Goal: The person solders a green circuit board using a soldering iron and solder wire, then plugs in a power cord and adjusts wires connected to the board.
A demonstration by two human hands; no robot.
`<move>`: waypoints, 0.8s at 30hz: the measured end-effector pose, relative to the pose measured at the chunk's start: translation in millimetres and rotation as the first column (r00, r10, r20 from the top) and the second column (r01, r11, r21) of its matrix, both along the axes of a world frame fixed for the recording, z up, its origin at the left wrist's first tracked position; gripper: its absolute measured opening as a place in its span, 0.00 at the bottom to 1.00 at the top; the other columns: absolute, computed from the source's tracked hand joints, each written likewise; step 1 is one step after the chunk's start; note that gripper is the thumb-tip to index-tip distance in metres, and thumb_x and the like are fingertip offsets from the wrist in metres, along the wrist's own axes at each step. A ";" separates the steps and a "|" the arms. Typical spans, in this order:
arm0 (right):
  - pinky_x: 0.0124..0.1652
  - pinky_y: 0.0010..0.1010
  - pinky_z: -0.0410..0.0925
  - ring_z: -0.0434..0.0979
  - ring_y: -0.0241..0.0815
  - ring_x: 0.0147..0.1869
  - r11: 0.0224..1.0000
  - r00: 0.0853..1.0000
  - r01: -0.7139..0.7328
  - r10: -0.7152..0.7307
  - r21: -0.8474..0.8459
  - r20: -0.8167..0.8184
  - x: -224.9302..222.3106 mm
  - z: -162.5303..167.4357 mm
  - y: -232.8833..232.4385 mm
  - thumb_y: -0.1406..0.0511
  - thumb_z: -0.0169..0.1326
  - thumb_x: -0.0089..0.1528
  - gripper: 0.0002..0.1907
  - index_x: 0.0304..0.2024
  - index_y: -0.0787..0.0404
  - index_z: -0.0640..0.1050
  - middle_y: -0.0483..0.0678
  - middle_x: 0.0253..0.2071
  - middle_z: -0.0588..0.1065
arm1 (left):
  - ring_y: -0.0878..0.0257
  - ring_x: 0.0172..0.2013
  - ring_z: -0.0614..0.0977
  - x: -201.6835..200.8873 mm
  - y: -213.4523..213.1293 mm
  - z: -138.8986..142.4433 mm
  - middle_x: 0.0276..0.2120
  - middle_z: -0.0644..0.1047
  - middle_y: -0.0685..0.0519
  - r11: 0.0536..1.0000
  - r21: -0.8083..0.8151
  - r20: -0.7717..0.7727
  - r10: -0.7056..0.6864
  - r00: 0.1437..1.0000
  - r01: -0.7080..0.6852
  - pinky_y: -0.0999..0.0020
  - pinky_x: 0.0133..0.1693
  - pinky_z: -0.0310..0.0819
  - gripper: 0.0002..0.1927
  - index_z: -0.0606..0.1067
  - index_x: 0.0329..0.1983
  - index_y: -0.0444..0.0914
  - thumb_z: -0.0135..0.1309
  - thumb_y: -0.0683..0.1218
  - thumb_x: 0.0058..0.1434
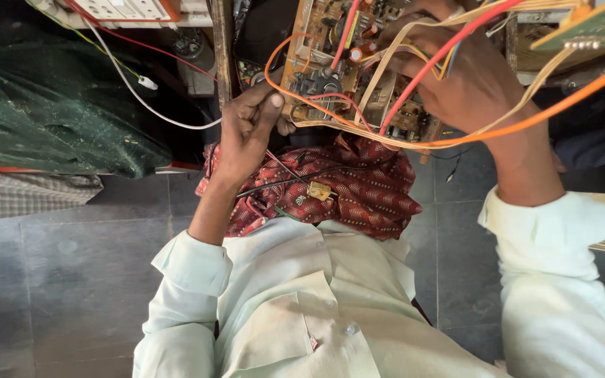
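**Board between two hands, cloth below**

The circuit board (337, 63) sits between the left hand (246, 129) and the right hand (463, 77), the left at its near-left edge, the right on its right side. Wires (456, 136) loop across the right hand and under the board. Just nearer than both hands lies a cloth (358, 189), with a small component (320, 190) on it. A socket strip (124, 8) sits far left of the left hand.

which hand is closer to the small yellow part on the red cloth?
Left. The left hand is just up-left of the yellow part on the red cloth, holding thin wires beside the circuit board. The right hand is farther, up-right on the board.
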State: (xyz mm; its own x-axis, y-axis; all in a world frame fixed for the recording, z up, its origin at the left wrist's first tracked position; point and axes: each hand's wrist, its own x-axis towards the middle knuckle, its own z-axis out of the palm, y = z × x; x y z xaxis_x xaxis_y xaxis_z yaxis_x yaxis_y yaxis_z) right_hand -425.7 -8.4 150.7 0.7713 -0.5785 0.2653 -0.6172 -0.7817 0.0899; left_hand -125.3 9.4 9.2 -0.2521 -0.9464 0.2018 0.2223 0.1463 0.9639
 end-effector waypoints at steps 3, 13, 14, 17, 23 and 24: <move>0.59 0.43 0.70 0.73 0.52 0.64 0.998 1.000 0.028 -0.027 0.062 -0.013 3.4 -5.0 -7.4 0.72 0.61 0.65 0.13 0.52 0.64 0.79 0.53 0.54 0.73 | 0.69 0.32 0.77 3.3 -0.6 -2.6 0.36 0.77 0.52 1.000 -0.006 0.005 -0.002 1.000 0.002 0.73 0.39 0.77 0.19 0.69 0.67 0.26 0.46 0.41 0.78; 0.50 0.43 0.70 0.75 0.55 0.55 0.996 0.993 0.064 -0.070 -0.060 -0.097 -13.5 -22.2 -13.0 0.72 0.60 0.63 0.20 0.59 0.65 0.77 0.54 0.52 0.73 | 0.69 0.33 0.77 0.9 2.1 4.5 0.39 0.77 0.52 1.000 0.003 -0.002 -0.003 1.000 0.003 0.72 0.40 0.79 0.17 0.71 0.66 0.27 0.46 0.40 0.79; 0.49 0.43 0.70 0.75 0.54 0.55 0.992 0.989 0.034 -0.051 -0.123 -0.140 -12.9 -19.6 -13.5 0.72 0.60 0.60 0.23 0.59 0.64 0.77 0.54 0.54 0.73 | 0.69 0.33 0.77 0.0 2.6 7.2 0.39 0.78 0.52 1.000 0.000 0.011 -0.001 1.000 0.001 0.73 0.39 0.77 0.17 0.71 0.66 0.27 0.45 0.40 0.78; 0.53 0.41 0.71 0.76 0.53 0.58 0.998 0.991 -0.014 0.006 -0.056 -0.137 -6.1 -6.7 -15.0 0.71 0.59 0.54 0.22 0.52 0.59 0.77 0.50 0.54 0.73 | 0.68 0.33 0.78 -2.3 4.0 13.4 0.38 0.80 0.50 1.000 -0.003 0.033 0.004 0.999 -0.004 0.73 0.37 0.74 0.17 0.71 0.66 0.27 0.45 0.39 0.78; 0.57 0.35 0.70 0.76 0.44 0.60 0.928 0.982 0.066 -0.125 -0.365 -0.139 0.2 9.6 8.1 0.65 0.55 0.69 0.09 0.52 0.54 0.76 0.46 0.54 0.75 | 0.68 0.33 0.78 -6.3 5.4 11.2 0.36 0.80 0.50 1.000 -0.013 0.086 0.019 0.996 -0.018 0.74 0.37 0.75 0.19 0.68 0.69 0.26 0.43 0.36 0.78; 0.60 0.31 0.71 0.77 0.40 0.63 0.792 0.968 -0.044 -0.117 -0.610 -0.221 -4.0 8.8 12.8 0.64 0.54 0.69 0.10 0.52 0.50 0.78 0.43 0.58 0.76 | 0.68 0.33 0.79 -6.6 5.3 9.6 0.37 0.80 0.50 1.000 -0.015 0.082 0.017 0.996 -0.016 0.74 0.38 0.76 0.19 0.67 0.70 0.26 0.42 0.36 0.77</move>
